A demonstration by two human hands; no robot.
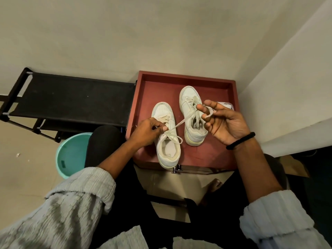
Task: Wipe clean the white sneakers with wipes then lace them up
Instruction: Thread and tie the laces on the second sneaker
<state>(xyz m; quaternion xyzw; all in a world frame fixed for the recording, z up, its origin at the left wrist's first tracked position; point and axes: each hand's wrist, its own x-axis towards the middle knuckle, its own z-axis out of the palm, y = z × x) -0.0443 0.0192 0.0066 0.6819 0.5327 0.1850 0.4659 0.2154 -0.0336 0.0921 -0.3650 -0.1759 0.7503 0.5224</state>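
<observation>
Two white sneakers stand side by side on a red tray (143,97), toes pointing away from me. Over the tongue of the left sneaker (166,141), my left hand (147,131) pinches its lace close to the eyelets. The lace (181,122) runs taut up and to the right, where it is wound around the fingers of my right hand (224,121), raised above the right sneaker (190,108). A loose lace loop lies across the left sneaker's opening. The right sneaker has its lace threaded.
A black fabric shoe rack (71,99) stands left of the tray. A teal bucket (71,155) sits on the floor by my left knee. A white packet (226,105) peeks out behind my right hand. Walls close in behind and to the right.
</observation>
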